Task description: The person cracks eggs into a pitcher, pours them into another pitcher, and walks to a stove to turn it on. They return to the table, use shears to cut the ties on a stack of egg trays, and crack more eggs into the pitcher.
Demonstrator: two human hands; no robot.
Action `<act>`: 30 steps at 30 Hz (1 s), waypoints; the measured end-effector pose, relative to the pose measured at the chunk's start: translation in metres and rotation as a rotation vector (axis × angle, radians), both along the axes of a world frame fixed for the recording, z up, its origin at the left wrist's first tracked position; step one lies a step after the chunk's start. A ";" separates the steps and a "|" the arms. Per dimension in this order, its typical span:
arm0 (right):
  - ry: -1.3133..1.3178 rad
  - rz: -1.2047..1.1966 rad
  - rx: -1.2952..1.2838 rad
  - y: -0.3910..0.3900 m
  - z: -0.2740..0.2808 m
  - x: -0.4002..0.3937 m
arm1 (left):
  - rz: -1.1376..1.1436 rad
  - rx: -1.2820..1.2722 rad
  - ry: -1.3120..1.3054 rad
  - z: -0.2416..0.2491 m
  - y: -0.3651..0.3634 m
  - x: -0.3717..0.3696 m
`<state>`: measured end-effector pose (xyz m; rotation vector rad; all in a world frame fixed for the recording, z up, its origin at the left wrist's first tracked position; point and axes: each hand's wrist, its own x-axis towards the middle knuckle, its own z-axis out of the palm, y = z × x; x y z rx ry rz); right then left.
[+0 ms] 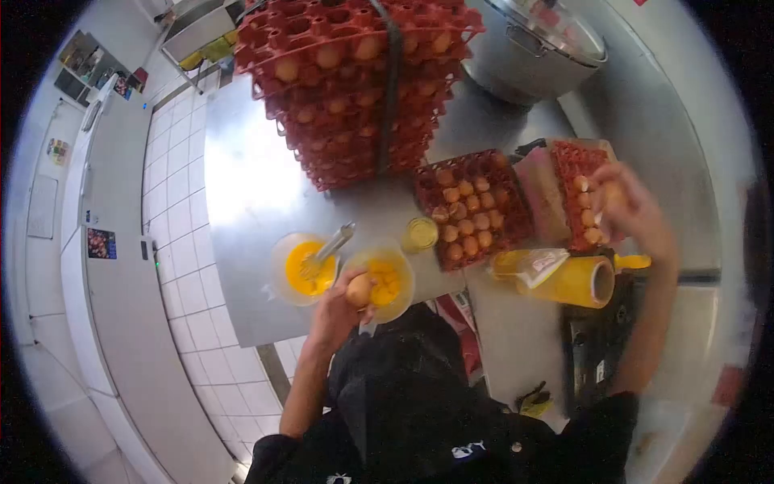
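A whole brown egg [359,291] rests in the curled fingers of my left hand [332,310]. Below it is a clear bowl [409,282] holding several cracked eggs with yellow yolks. Another bowl [276,270], to its left, contains beaten yellow egg and a whisk [334,242]. Off to the right, my right hand [638,211] is closed on what looks like a brown eggshell [614,198], partly covered by the fingers. Under that hand lies a red egg tray [574,161] with several broken shells. Between the hands, a second red tray [431,189] carries several brown eggs.
A tall strapped stack of red egg trays [347,105] stands at the back of the metal table [242,194]. A small yellowish container [421,234] sits near the bowls. A yellow roll of film [556,278] lies front right, and a large metal pot [524,73] stands behind.
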<state>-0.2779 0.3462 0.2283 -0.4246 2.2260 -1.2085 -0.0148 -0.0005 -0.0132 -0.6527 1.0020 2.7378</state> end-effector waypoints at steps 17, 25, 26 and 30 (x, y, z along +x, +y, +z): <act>0.253 -0.368 -0.619 -0.178 -0.205 0.193 | -0.052 0.008 -0.061 -0.013 0.014 0.003; 0.449 -0.094 -0.320 -0.193 -0.236 0.210 | -0.038 0.064 -0.112 -0.018 0.017 -0.001; 0.297 -0.144 -0.415 -0.191 -0.241 0.208 | -0.054 0.113 -0.083 -0.026 0.014 0.003; -0.216 -0.266 -0.670 -0.176 -0.250 0.195 | -0.075 -0.084 -0.089 -0.012 0.014 0.002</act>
